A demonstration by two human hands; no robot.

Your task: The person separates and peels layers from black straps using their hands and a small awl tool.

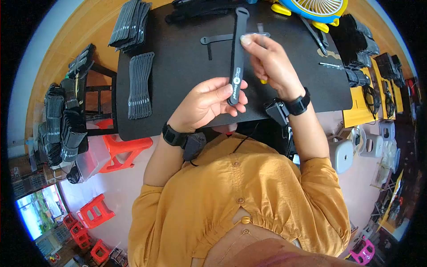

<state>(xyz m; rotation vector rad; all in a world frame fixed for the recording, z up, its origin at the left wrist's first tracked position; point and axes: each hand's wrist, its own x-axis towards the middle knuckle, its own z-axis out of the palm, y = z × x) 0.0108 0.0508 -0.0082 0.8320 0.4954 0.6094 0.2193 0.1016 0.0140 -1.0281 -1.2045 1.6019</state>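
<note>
- Bare tabletop on the table [175, 66] leaves a lane between the left hand [213, 98] and the strap bundle [140, 84] by the left edge.
- A strap stack [129, 26] blocks the far left corner.
- The long strap [239, 44] bars the gap between the hands.
- A fan [311, 8] obstructs the far edge, right of middle.
- Room opens between the right hand [269, 55] and the right edge.

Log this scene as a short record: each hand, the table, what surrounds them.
Left hand: holds black strap by its printed end
Right hand: thumb at that strap's edge; full grip unclear
Table: black, loose strap beyond left hand
Left side: strap bundle, another stack beyond
Far right: blue-and-yellow fan
</note>
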